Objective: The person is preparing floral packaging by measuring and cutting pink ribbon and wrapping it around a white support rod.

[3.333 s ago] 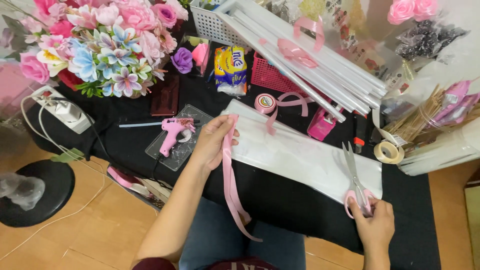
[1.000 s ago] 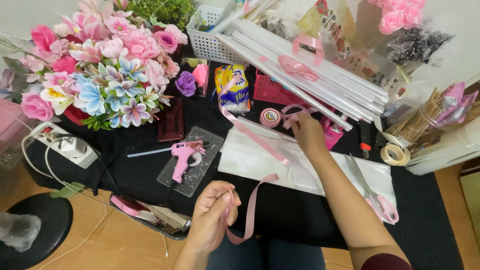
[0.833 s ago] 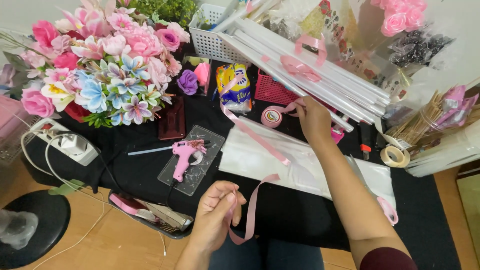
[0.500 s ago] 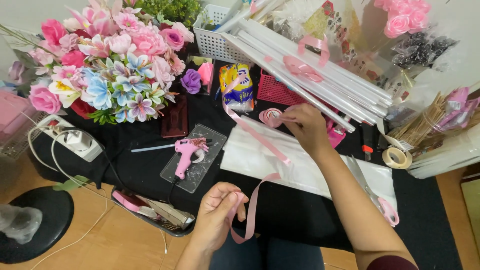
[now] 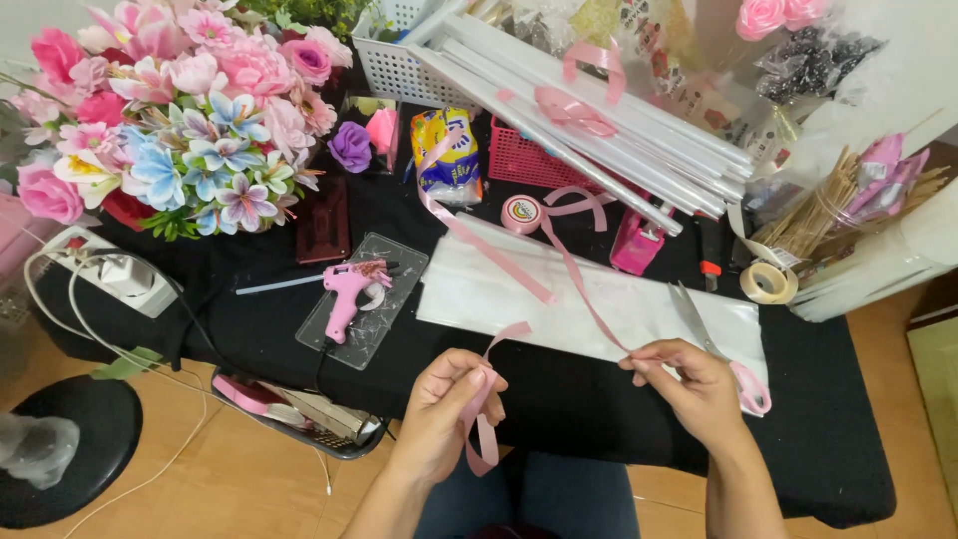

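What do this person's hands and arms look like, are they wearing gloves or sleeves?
No gloves: the left hand and right hand are bare, and both forearms are uncovered as far as the picture shows. No rings, watch or bracelets can be seen. The fingernails look short and unpainted.

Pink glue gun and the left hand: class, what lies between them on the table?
In the head view, only bare black tablecloth separates the pink glue gun from the left hand.

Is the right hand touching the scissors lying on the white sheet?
Cannot tell. In the head view the right hand pinches a pink ribbon and overlaps the scissors, hiding any contact or gap.
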